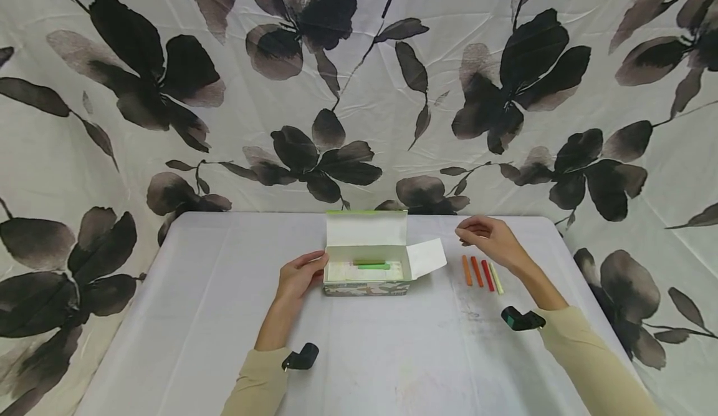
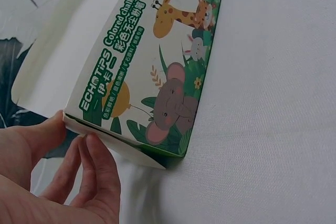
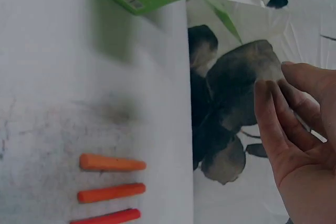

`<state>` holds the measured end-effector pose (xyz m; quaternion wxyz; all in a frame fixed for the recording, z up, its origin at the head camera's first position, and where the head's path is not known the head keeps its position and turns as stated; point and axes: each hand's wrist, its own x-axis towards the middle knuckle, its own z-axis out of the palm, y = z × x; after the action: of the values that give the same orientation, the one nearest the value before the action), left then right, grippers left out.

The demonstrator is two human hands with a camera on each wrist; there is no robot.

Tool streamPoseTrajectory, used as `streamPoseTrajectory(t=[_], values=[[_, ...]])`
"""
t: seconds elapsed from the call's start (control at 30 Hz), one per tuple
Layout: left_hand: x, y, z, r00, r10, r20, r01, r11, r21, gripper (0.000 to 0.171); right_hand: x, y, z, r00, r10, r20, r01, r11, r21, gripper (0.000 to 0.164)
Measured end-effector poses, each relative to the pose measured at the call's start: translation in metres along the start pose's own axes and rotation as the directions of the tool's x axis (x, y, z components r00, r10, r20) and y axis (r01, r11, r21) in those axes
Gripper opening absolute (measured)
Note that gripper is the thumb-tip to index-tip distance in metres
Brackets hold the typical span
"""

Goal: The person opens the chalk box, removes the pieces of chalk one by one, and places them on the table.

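An open chalk box (image 1: pixel 367 289) stands on the table, printed with cartoon animals and the words "Colored chalk" in the left wrist view. My left hand (image 1: pixel 298 277) holds its left end, thumb at the corner and fingertips against the end flap (image 2: pixel 142 153). Inside lie an olive-green chalk stick (image 1: pixel 369 262) and a bright green chalk stick (image 1: pixel 374 267). My right hand (image 1: pixel 493 239) hovers beyond the row of chalk on the right, fingers loosely bent, with nothing visible between thumb and fingertips. That row has a light orange stick (image 1: pixel 467 270), a darker orange one (image 1: pixel 477 272), a red one (image 1: pixel 488 276) and a pale yellow one (image 1: pixel 497 278).
The box's lid (image 1: pixel 367 229) stands up at the back, and a white side flap (image 1: pixel 427 258) sticks out to the right. Faint smudges mark the white tablecloth (image 1: pixel 426 347) near the chalk row. A floral cloth (image 1: pixel 359 91) hangs behind the table's far edge.
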<state>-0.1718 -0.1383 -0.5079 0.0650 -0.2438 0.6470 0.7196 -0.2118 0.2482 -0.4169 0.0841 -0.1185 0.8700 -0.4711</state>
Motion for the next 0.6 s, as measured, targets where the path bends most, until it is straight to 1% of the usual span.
streamPoseTrajectory(t=[0.1,0.23,0.27,0.3,0.33,0.47,0.5,0.53,0.6], values=[[0.001,0.0,0.0,1.0,-0.007,0.0,0.007,1.0,-0.003,0.04,0.0,-0.02,0.006,0.999,-0.031,0.021,0.031,1.0,0.004,0.026],[0.0,0.0,0.0,1.0,-0.005,0.0,0.005,1.0,-0.012,0.039,0.005,-0.03,0.016,0.994,-0.098,0.048,0.096,0.995,0.037,0.024],[-0.001,0.0,0.0,1.0,-0.009,-0.005,0.009,1.0,-0.008,0.041,0.007,-0.03,0.019,0.992,-0.119,0.053,0.116,0.992,0.048,0.024],[0.002,-0.002,-0.001,1.0,-0.005,0.007,0.005,1.0,-0.012,0.042,0.01,-0.028,0.022,0.989,-0.137,0.06,0.133,0.989,0.062,0.024],[0.001,-0.002,-0.001,1.0,-0.004,0.008,0.004,1.0,-0.011,0.043,0.013,-0.025,0.026,0.985,-0.158,0.063,0.155,0.986,0.058,0.024],[0.001,-0.005,-0.001,1.0,-0.006,0.008,0.006,1.0,-0.004,0.048,0.026,-0.012,0.04,0.974,-0.204,0.094,0.2,0.978,0.056,0.025],[0.001,-0.005,-0.002,1.0,0.0,0.013,0.0,1.0,-0.007,0.047,0.029,-0.009,0.044,0.973,-0.209,0.101,0.204,0.978,0.05,0.026],[-0.002,-0.003,0.0,1.0,-0.006,-0.001,0.006,1.0,0.004,0.048,0.031,-0.007,0.048,0.973,-0.208,0.103,0.205,0.978,0.039,0.026],[-0.001,-0.003,0.0,1.0,-0.007,-0.003,0.007,1.0,0.009,0.047,0.035,-0.007,0.055,0.972,-0.208,0.111,0.205,0.978,0.036,0.027]])
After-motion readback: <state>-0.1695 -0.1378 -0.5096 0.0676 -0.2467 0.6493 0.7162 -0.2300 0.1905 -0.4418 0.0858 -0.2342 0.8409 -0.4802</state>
